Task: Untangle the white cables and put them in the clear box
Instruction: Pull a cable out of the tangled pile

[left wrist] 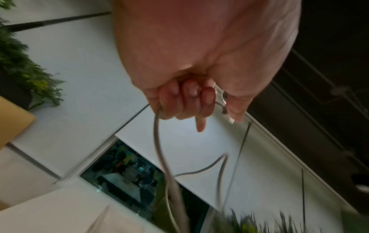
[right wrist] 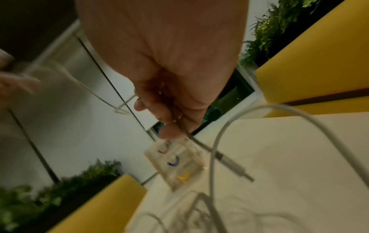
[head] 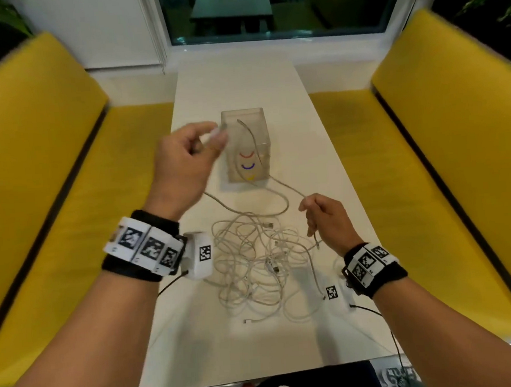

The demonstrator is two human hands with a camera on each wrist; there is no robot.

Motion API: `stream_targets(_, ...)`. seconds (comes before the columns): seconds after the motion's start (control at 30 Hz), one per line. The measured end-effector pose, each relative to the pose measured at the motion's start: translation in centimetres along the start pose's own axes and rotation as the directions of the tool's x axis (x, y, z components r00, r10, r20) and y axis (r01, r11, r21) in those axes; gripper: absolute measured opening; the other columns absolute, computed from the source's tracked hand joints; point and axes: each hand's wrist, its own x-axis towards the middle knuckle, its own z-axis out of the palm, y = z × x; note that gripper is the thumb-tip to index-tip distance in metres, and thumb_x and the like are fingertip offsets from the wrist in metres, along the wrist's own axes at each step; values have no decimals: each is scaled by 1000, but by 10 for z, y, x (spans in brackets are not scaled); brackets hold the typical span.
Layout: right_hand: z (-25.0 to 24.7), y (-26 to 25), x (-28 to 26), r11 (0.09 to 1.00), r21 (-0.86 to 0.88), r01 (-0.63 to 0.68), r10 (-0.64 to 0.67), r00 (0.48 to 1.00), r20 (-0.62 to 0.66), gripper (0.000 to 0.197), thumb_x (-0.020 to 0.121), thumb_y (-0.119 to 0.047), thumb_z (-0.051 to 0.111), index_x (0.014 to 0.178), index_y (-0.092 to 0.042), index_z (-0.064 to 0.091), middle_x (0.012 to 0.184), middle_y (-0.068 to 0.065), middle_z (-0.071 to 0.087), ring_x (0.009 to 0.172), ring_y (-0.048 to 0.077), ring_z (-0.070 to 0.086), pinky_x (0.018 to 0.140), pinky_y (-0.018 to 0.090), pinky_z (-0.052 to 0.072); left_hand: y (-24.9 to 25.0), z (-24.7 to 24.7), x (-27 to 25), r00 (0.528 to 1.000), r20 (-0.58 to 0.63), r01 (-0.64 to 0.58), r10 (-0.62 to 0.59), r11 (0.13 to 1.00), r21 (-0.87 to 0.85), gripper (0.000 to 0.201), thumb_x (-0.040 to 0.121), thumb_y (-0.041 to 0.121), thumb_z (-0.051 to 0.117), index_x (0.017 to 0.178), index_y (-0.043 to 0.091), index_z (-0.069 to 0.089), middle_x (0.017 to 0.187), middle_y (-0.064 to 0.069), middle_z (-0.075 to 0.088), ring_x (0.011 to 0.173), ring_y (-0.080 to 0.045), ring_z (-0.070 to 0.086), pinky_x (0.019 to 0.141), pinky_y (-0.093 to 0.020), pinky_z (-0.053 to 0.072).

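Observation:
A tangle of white cables (head: 259, 265) lies on the white table (head: 331, 170), near me. Beyond it stands the clear box (head: 244, 118), with red, purple and yellow arcs on its side; one cable hangs into it. My left hand (head: 211, 139) is raised beside the box's left rim and pinches a white cable (left wrist: 157, 141) near its plug. My right hand (head: 309, 207) hovers right of the tangle and pinches another cable (right wrist: 201, 145) whose plug end dangles below the fingers. The box (right wrist: 177, 164) also shows in the right wrist view.
Yellow benches (head: 42, 141) (head: 454, 113) flank the narrow table on both sides. A window (head: 265, 8) is at the far end. Both wrists wear marker bands with thin black wires. A loose plug (head: 248, 321) lies by the near edge of the tangle.

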Motion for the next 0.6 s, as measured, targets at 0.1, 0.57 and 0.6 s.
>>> stream_targets(0.1, 11, -42, 0, 991, 125, 47, -44, 999, -25, 23, 102, -17, 50, 88, -7, 64, 57, -5, 35, 48, 14, 28, 46, 27, 25, -13, 34, -20, 990, 117, 68, -82, 991, 118, 36, 91, 35, 72, 121, 22, 59, 66, 9, 44, 56, -2, 42, 57, -25, 38)
stream_targets(0.57, 27, -56, -14, 968, 82, 238, -249, 949, 191, 22, 103, -8, 51, 86, -7, 65, 56, -17, 45, 50, 0, 34, 51, 14, 31, -19, 77, -48, 967, 182, 213, -178, 958, -192, 34, 101, 25, 58, 70, 22, 71, 66, -7, 59, 61, -14, 50, 62, -31, 44)
stream_targets(0.6, 26, -51, -15, 970, 43, 238, -242, 952, 186, 24, 103, -8, 51, 82, -6, 63, 55, -18, 45, 51, 1, 35, 53, 16, 32, -22, 75, -46, 970, 150, 220, -192, 955, -200, 32, 101, 24, 59, 73, 22, 73, 66, -11, 56, 59, -18, 44, 57, -30, 38)
